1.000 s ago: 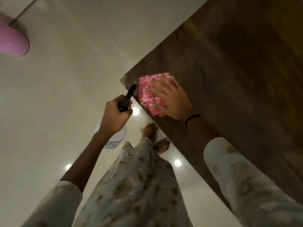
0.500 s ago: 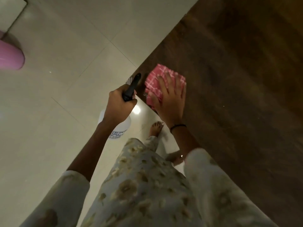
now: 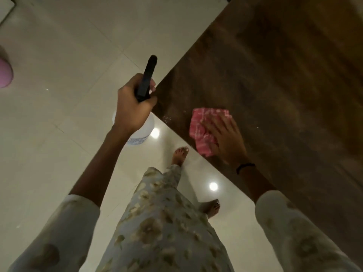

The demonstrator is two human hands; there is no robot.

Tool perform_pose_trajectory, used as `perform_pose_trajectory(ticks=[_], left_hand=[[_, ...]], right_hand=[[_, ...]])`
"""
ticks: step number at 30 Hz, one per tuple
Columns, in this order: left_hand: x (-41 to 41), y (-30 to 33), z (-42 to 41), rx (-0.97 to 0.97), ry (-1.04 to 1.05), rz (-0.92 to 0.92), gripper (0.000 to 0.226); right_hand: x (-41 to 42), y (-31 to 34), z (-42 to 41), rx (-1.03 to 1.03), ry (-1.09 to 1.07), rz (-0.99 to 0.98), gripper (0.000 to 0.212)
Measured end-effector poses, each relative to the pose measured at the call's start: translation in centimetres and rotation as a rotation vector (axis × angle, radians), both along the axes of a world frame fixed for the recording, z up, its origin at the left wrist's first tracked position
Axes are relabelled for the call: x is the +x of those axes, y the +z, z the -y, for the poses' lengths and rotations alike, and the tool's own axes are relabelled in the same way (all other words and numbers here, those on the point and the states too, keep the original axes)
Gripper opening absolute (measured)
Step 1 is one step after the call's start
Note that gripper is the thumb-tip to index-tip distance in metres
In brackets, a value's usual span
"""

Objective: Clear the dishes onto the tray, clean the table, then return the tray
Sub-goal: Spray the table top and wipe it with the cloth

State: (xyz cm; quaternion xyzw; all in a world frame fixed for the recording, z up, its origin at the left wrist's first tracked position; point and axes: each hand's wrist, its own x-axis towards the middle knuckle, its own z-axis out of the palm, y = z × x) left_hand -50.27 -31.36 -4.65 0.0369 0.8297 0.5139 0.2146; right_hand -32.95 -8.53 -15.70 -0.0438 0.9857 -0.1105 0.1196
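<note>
- Table (image 3: 275, 79): dark wood-grain top, seen from above; its near corner sits beside the person's left hand. No dishes and no tray fall within this view, so their whereabouts cannot be confirmed.
- Right hand (image 3: 225, 142): laid flat with fingers extended, pressing a folded pink checked cloth (image 3: 204, 128) onto the tabletop close to the near edge.
- Left hand (image 3: 133, 108): curled tightly round the black trigger head of a spray bottle (image 3: 146, 81); the white bottle body hangs below the fist, over the floor and just off the table corner.
- Stage, as judged: the wiping phase of cleaning is under way; return of the tray remains outstanding.
- Small pale specks and a faint smear show on the wood near the corner and right of the cloth.
- Risk 1: the cloth lies near the edge; a stroke towards the body could carry it, and any crumbs, off onto the tiled floor (image 3: 59, 75).
- Risk 2: the nozzle points away from the table, so an accidental squeeze would wet the glossy tiles, where bare feet (image 3: 179, 156) stand; a slip hazard.
- Risk 3: the hanging bottle could knock the table corner.
</note>
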Motion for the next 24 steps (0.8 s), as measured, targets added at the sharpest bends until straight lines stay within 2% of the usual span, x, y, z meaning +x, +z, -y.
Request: perform_pose_trajectory(ticks=[5,9,12,16,19,22,24], left_hand=[[-0.7,0.2,-2.7,0.086,-0.143,-0.165,0.026],[-0.2,-0.9,-3.8,0.091,-0.188,-0.232,0.037],[0.4,-1.3,-4.4,0.144,-0.126,-0.186,0.039],[1.6,-1.6,-4.4,0.096,-0.021,-0.004,0.056],[0.9,-2.1,-3.5,0.068,-0.067,0.086,0.059],[0.7,-1.9,-3.0,0.057,-0.187,0.055,0.068],[0.9,-1.1,-3.1,-0.006,-0.154,0.038,0.074]], right_hand=[[-5.6,-0.1,3.3,0.031,-0.395,-0.009,0.062],[-3.9,0.2,6.5,-0.029,-0.310,-0.063,0.063],[-2.0,0.7,7.9,-0.055,-0.414,-0.035,0.067],[-3.2,1.0,10.2,-0.064,-0.632,-0.016,0.064],[-3.5,1.5,10.2,-0.086,-0.628,0.019,0.069],[-3.4,2.0,9.4,-0.109,-0.546,0.107,0.081],[-3.5,2.8,8.3,-0.142,-0.470,0.133,0.087]])
